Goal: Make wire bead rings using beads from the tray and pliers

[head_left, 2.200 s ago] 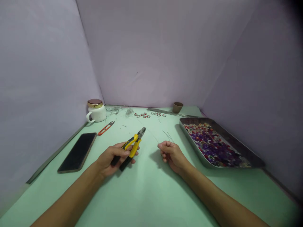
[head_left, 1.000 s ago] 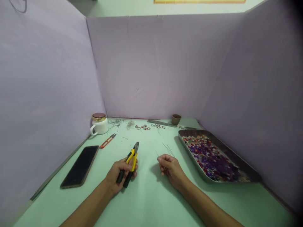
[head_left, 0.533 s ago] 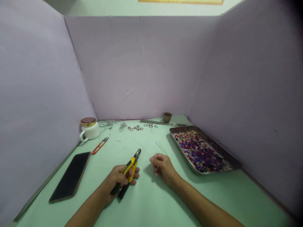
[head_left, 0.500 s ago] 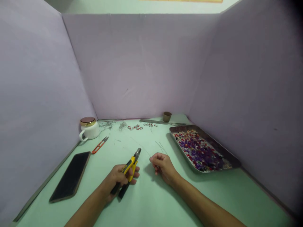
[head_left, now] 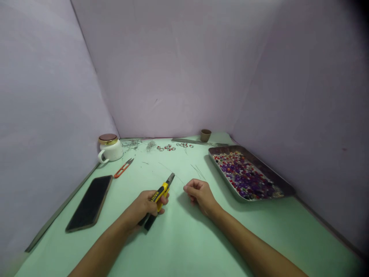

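Note:
My left hand [head_left: 149, 207] is wrapped round yellow and black pliers [head_left: 163, 189], whose jaws point up and away to the right. The jaws lie close to a thin wire [head_left: 179, 178]. Its near end runs into the pinched thumb and forefinger of my right hand [head_left: 200, 195], and its far end reaches leftward over the table. Whether the jaws touch the wire I cannot tell. More loose wires [head_left: 198, 172] lie just beyond my right hand. Several rings of red and clear beads [head_left: 168, 147] rest farther back.
At right stands a metal tray [head_left: 227, 184] of mixed beads. On the left are a phone [head_left: 90, 204], orange thread snips [head_left: 123, 168] and a lidded white mug [head_left: 112, 151]. Wire scraps [head_left: 131, 145], long rods [head_left: 196, 142] and a small brown cup [head_left: 205, 135] lie along the back wall.
The camera view has tilted down slightly, shifting everything in the picture. The plier handles have come closer together in my left hand, and the jaws look more closed and nearer the wire.

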`<control>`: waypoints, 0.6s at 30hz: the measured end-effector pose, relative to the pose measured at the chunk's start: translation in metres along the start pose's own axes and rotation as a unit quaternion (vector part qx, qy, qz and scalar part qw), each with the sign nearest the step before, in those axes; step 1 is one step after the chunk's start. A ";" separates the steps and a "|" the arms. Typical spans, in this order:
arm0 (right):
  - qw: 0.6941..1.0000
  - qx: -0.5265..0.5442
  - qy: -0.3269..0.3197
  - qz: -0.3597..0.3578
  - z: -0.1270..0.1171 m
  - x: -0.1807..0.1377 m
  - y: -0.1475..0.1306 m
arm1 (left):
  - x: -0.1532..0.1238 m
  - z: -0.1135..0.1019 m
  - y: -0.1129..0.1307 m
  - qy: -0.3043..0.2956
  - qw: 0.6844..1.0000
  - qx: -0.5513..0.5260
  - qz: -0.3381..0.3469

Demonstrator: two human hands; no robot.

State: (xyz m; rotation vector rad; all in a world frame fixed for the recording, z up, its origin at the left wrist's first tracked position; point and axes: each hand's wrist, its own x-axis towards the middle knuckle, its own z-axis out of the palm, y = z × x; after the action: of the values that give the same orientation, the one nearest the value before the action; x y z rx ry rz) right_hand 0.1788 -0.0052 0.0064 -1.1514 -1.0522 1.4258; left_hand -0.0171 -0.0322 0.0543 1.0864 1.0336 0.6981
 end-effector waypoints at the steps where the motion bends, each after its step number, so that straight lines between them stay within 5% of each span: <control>1: 1.000 -0.005 -0.002 -0.005 0.000 0.000 0.000 | 0.000 0.001 0.000 0.003 1.000 -0.002 -0.005; 18: 0.996 -0.074 -0.026 -0.044 0.002 -0.004 0.000 | -0.001 0.001 -0.002 0.034 0.999 0.031 -0.009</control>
State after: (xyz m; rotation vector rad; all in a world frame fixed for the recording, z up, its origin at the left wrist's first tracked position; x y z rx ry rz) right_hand 0.1773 -0.0088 0.0075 -1.1635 -1.2482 1.3320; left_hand -0.0167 -0.0343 0.0532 1.1122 1.1283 0.6947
